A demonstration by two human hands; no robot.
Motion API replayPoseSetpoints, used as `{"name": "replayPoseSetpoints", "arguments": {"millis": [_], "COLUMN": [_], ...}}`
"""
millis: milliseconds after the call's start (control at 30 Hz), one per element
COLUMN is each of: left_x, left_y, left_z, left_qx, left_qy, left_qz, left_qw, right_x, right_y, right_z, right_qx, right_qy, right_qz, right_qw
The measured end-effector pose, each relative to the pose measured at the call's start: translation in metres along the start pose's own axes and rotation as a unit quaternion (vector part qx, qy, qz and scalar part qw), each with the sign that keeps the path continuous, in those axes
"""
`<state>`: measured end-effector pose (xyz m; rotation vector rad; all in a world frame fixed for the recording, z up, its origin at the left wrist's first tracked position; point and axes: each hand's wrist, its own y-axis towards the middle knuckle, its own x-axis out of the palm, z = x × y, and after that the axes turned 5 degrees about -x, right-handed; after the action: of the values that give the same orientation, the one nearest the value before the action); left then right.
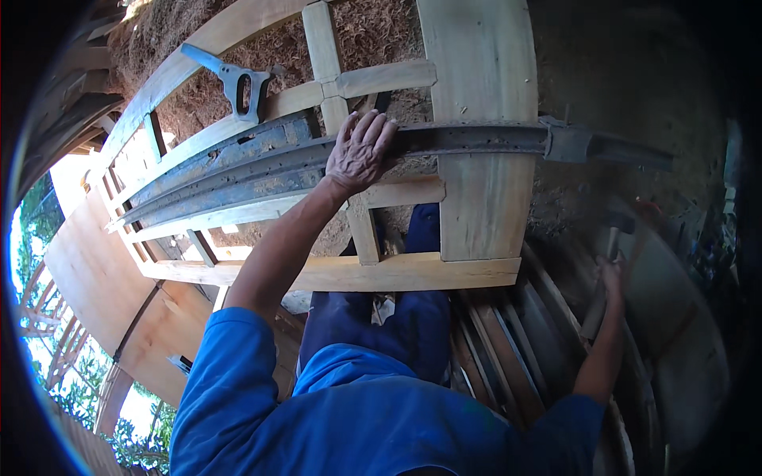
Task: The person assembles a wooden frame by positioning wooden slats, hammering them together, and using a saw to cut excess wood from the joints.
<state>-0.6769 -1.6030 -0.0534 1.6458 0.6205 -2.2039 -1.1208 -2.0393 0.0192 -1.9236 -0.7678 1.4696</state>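
Note:
A long dark metal bar clamp [468,140] lies across a pale wooden frame [480,214] with crossing slats. My left hand [363,151] rests over the bar near the middle of the frame, its fingers curled over the bar's far side. The clamp's jaw block [567,143] sits beside the frame's right edge. Low at the right, away from the frame, my right hand [611,276] is closed around the handle of a hammer [613,239]. The hammer's dark head points up and away; it is dim and somewhat blurred.
A handsaw [242,86] with a grey handle lies on the frame's far left slats. Next to the bar is a worn blue-grey metal piece [230,155]. Brown shavings [381,36] cover the ground beyond. Boards [496,341] stand close together at the lower right, and plywood panels [103,278] at the left.

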Motion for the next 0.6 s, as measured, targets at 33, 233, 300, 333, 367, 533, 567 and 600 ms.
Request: {"name": "replayPoseSetpoints", "arguments": {"millis": [33,233,300,333,367,533,567,600], "left_x": [0.002,-0.003,0.002,0.006,0.007,0.006,0.007,0.009], "left_y": [0.002,-0.018,0.002,0.003,-0.001,-0.002,0.004,0.009], "left_z": [0.003,-0.020,0.004,0.005,0.002,-0.001,0.004,0.010], "left_qx": [0.004,-0.023,0.002,0.008,0.004,-0.002,0.004,0.009], "left_qy": [-0.003,0.026,-0.013,-0.003,-0.003,0.000,-0.008,-0.010], "left_qz": [0.009,-0.009,0.002,0.004,0.005,0.016,0.023,0.032], "left_qw": [1.000,0.999,1.000,1.000,1.000,1.000,1.000,0.999], "right_x": [-0.009,0.152,0.106,0.099,0.092,0.063,0.066,0.063], "right_y": [0.005,-0.081,-0.046,-0.035,-0.035,-0.030,-0.025,-0.020], "right_z": [0.010,-0.147,-0.045,-0.042,-0.043,-0.036,-0.027,-0.020], "right_qx": [0.032,0.021,-0.079,-0.072,-0.059,0.029,0.052,0.074], "right_qy": [0.080,-0.114,-0.046,-0.052,-0.065,0.065,0.121,0.176], "right_qz": [0.016,-0.246,-0.210,-0.197,-0.189,-0.084,-0.043,-0.001], "right_qw": [0.996,0.962,0.973,0.976,0.978,0.994,0.990,0.982]}}
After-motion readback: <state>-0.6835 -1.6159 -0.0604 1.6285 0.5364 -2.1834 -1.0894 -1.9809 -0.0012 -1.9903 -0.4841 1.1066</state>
